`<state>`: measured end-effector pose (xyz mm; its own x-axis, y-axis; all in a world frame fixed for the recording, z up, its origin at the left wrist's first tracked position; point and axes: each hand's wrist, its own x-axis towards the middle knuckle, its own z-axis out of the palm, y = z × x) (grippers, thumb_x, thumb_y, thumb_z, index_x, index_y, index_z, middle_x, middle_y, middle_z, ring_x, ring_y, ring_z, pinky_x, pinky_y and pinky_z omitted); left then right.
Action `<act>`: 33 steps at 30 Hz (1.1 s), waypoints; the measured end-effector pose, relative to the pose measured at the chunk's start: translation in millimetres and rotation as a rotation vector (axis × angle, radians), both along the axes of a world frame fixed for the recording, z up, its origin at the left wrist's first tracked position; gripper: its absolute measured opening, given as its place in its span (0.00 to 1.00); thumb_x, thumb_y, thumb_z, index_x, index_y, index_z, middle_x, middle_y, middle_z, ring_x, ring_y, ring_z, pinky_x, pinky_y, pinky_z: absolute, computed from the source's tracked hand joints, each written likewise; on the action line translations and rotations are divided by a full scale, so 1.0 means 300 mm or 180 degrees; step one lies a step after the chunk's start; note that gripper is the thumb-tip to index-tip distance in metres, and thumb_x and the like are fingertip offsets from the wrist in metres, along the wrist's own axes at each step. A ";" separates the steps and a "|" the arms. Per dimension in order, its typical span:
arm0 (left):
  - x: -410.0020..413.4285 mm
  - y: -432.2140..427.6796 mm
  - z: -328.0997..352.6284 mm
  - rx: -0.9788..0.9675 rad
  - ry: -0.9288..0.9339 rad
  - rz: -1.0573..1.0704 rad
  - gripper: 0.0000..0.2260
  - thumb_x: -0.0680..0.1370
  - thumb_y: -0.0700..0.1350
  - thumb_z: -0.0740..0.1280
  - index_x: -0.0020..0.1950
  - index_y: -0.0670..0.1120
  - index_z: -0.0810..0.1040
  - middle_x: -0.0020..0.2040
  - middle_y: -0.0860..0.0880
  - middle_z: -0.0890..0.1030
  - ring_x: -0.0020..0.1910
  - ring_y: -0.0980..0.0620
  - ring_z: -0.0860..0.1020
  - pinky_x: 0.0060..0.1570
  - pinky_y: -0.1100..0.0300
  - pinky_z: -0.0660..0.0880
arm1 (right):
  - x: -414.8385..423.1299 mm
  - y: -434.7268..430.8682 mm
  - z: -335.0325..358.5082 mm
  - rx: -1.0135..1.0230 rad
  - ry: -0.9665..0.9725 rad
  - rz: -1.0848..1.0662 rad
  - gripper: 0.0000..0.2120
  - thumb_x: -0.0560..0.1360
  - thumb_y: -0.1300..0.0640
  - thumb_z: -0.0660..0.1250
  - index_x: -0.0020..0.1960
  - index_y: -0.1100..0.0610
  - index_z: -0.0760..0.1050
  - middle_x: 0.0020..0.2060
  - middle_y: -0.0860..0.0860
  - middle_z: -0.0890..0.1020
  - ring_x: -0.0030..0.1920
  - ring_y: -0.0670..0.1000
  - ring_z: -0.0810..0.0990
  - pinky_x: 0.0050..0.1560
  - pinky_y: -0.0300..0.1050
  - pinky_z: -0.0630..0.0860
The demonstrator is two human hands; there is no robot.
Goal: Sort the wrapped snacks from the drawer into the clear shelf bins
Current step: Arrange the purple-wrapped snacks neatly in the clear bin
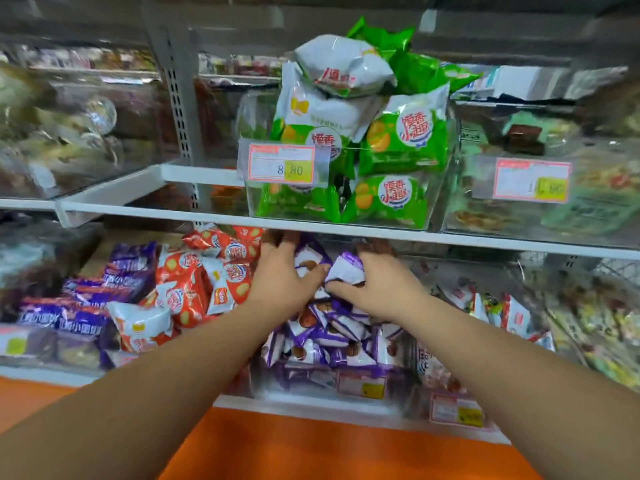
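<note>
head view blurs the side bins, and the shelf (346,230) edge shades both hands' fingertips. right hand (384,289) curls fingers and thumb round a purple-and-white packet (346,268), crinkled, held just above the pile (332,337) of like packets in the clear bin (273,382) under that shelf. left hand (284,275) lies beside it, fingers fairly straight over the pile, thumb touching the held packet. the bin's price tag (362,386) is unreadable.
</note>
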<state>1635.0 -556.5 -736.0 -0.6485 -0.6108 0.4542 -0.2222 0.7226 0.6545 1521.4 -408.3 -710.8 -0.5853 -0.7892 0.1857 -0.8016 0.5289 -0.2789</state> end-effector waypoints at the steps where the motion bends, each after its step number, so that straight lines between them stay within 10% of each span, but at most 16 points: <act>1: -0.020 -0.006 -0.023 -0.0009 -0.0147 -0.0085 0.31 0.75 0.53 0.75 0.76 0.50 0.69 0.72 0.40 0.65 0.72 0.42 0.66 0.69 0.60 0.64 | -0.019 -0.015 -0.015 0.0094 -0.0211 -0.0017 0.23 0.71 0.28 0.67 0.43 0.46 0.66 0.41 0.47 0.75 0.47 0.55 0.78 0.41 0.48 0.73; 10: -0.108 -0.090 -0.080 -0.0946 -0.1532 -0.0141 0.34 0.75 0.67 0.52 0.76 0.53 0.66 0.74 0.45 0.67 0.71 0.36 0.66 0.73 0.47 0.61 | -0.119 -0.050 -0.109 0.0344 -0.0627 -0.0133 0.44 0.71 0.19 0.40 0.70 0.49 0.66 0.68 0.54 0.71 0.67 0.59 0.71 0.62 0.55 0.72; 17: -0.069 -0.078 -0.060 0.0168 -0.0977 -0.0754 0.23 0.84 0.55 0.51 0.79 0.52 0.66 0.76 0.43 0.68 0.75 0.43 0.63 0.74 0.48 0.60 | -0.152 -0.045 -0.102 -0.0044 -0.0704 -0.0245 0.23 0.79 0.31 0.55 0.59 0.48 0.72 0.55 0.52 0.80 0.53 0.55 0.78 0.54 0.49 0.76; 25: -0.052 -0.120 -0.114 -0.1115 -0.1851 -0.0696 0.26 0.85 0.61 0.49 0.82 0.56 0.52 0.82 0.49 0.58 0.80 0.42 0.59 0.78 0.42 0.55 | -0.095 0.024 -0.064 0.0087 -0.0160 0.0000 0.31 0.79 0.31 0.49 0.72 0.47 0.70 0.70 0.52 0.75 0.70 0.58 0.73 0.65 0.52 0.72; 33: 0.012 -0.082 -0.040 -0.0453 -0.1051 -0.0456 0.27 0.83 0.62 0.57 0.78 0.48 0.68 0.73 0.42 0.72 0.73 0.42 0.70 0.72 0.48 0.68 | -0.020 0.093 -0.059 0.0165 0.0008 0.0060 0.33 0.80 0.35 0.59 0.80 0.51 0.61 0.76 0.52 0.68 0.75 0.54 0.66 0.71 0.51 0.69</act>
